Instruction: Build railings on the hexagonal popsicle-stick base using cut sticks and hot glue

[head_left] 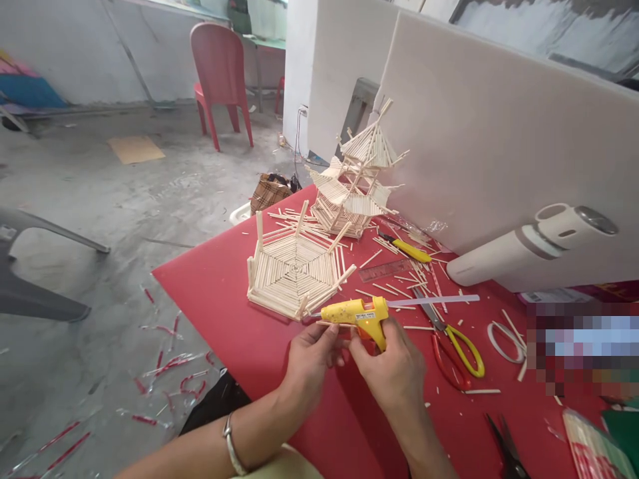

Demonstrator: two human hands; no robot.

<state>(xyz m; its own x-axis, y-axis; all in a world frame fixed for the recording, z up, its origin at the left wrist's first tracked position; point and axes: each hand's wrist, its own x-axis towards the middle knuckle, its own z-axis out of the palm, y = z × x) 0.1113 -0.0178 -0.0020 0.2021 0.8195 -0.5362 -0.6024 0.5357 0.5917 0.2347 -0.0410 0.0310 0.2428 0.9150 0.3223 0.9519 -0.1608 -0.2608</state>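
Observation:
My right hand (pixel 392 359) is wrapped round the handle of a yellow hot glue gun (pixel 352 311), with a long clear glue stick (pixel 444 300) jutting from its back. The gun's nozzle points left, close to the near edge of a flat polygonal wooden-stick base (pixel 294 269) with short posts standing up around its rim. Just below the gun, my left hand (pixel 312 352) pinches a thin wooden stick (pixel 337 324) between thumb and fingers. A tiered pagoda model (pixel 354 186) made of the same sticks stands behind the base.
Loose sticks, a yellow utility knife (pixel 412 251), a clear ruler (pixel 383 271), red-and-yellow-handled scissors (pixel 452 346) and black scissors (pixel 506 446) lie on the red table (pixel 214 279). A white bottle (pixel 519 249) leans at right, beside a roll of tape (pixel 505 341). A red chair (pixel 219 80) stands behind.

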